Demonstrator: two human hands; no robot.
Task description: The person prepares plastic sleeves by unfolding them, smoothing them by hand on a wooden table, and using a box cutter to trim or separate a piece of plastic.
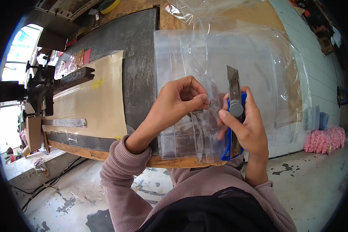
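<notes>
My right hand (253, 125) is closed round a blue box cutter (236, 104) with a grey thumb wheel. Its blade is out and points away from me. To the left, my left hand (181, 98) is closed in a pinch, thumb against forefinger, above clear plastic sheeting (174, 58). Whether a fold of the plastic is caught between those fingertips is too small to make out. The sheeting lies in layers with folded strips, and its near end reaches the table's wooden front edge. Part of it is hidden under both hands.
A beige sheet (100, 104) lies on the dark tabletop (139, 58) at the left, with a metal ruler (67, 123) on it. A black metal clamp-like fixture (42, 91) juts in at far left. Pink bundles (324, 140) sit on the floor at right.
</notes>
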